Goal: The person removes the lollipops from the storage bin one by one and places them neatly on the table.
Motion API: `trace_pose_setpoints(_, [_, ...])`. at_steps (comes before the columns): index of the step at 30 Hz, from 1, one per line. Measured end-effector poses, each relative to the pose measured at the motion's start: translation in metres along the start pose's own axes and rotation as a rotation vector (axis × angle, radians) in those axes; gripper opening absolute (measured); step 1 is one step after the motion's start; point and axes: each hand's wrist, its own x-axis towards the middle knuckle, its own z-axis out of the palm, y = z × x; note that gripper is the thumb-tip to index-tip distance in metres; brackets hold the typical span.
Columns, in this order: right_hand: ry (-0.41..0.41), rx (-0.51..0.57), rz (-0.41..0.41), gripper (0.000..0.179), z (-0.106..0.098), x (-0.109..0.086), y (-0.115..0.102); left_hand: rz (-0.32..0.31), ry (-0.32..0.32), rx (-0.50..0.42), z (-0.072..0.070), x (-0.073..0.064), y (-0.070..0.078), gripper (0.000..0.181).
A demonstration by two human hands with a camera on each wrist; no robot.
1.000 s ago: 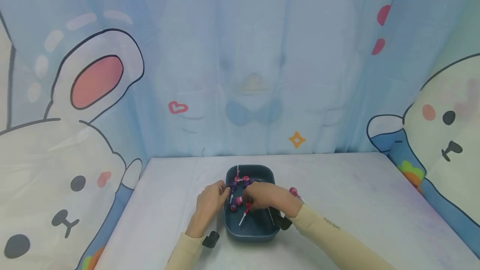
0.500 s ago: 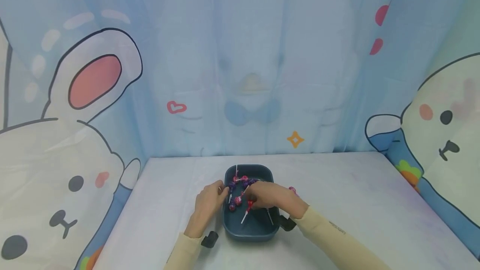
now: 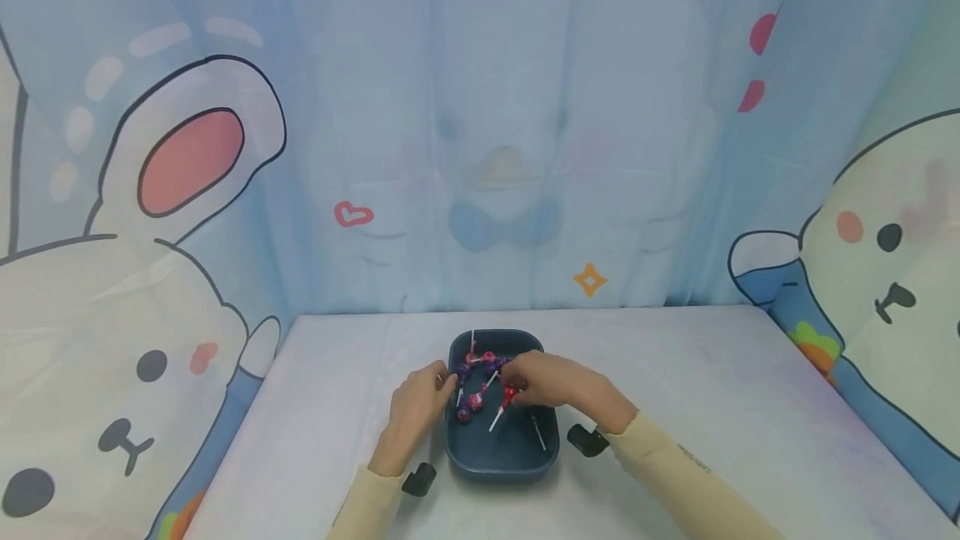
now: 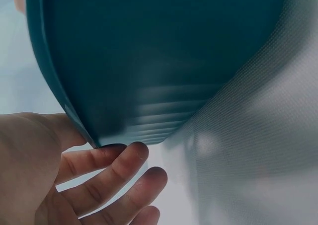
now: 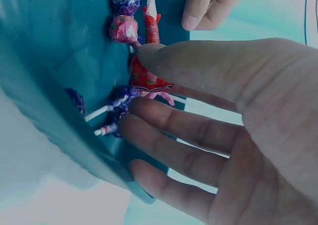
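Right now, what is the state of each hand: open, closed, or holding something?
Left hand: closed, holding the box by its rim.
Right hand: closed, pinching a red lollipop.

Held the left arm [image 3: 367,500] and right arm [image 3: 682,477] forward, angled inward toward each other. Gripped with the left hand [image 3: 417,404], its thumb [image 4: 64,128] opposite loosely bent fingers [image 4: 113,173]. Held the right hand [image 3: 553,380] back upward, pinching between thumb and forefinger, with the other fingers [image 5: 174,150] slightly spread.
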Motion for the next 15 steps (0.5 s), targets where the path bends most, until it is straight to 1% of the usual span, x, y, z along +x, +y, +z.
trace_pose_setpoints(5, [0.006, -0.013, -0.009, 0.023, 0.0, -0.001, 0.003, -0.004, 0.001, -0.004, 0.001, 0.0, -0.001, 0.019])
trace_pose_setpoints(8, [0.02, -0.012, -0.001, 0.024, -0.002, -0.003, 0.004, -0.003, 0.002, 0.001, 0.001, 0.0, -0.001, 0.019])
trace_pose_setpoints(12, [0.057, -0.012, 0.026, 0.027, -0.007, -0.007, 0.008, 0.001, 0.002, -0.002, 0.001, 0.0, -0.001, 0.019])
trace_pose_setpoints(15, [0.095, -0.012, 0.028, 0.027, -0.011, -0.01, 0.012, 0.0, 0.001, -0.009, 0.0, 0.0, -0.001, 0.019])
